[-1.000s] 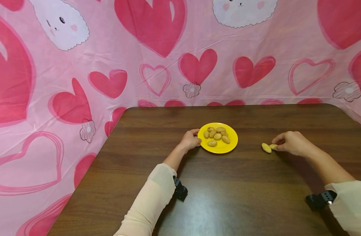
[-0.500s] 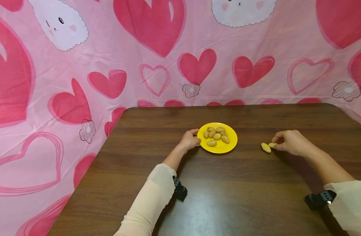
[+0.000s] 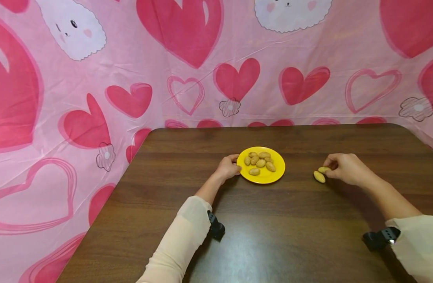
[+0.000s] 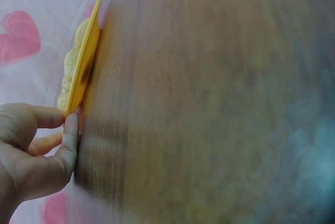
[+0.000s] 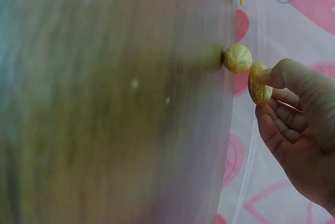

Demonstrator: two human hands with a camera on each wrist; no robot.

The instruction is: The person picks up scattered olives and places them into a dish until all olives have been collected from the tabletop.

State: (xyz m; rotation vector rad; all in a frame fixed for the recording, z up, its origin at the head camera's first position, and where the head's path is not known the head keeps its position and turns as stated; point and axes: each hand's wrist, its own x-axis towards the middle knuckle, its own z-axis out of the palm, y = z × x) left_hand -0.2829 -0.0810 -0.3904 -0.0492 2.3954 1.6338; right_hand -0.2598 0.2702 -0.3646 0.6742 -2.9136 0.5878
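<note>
A round yellow plate lies on the table with several oval, wrinkled, yellow-brown pieces on it, nut-like in look. My left hand pinches the plate's left rim; in the left wrist view the thumb is under it and a finger on top. To the right of the plate, my right hand pinches one such oval piece between thumb and fingers. The right wrist view has that piece raised off the table. Just beside it, another oval piece lies on the wood.
The brown wooden table reaches back to a pink cloth backdrop printed with hearts. Black wrist cameras are strapped over both cream sleeves. A stretch of bare wood separates the plate from the loose piece.
My right hand has lifted its oval piece from beside the other one and shifted slightly up and left. The left hand and the plate hold still.
</note>
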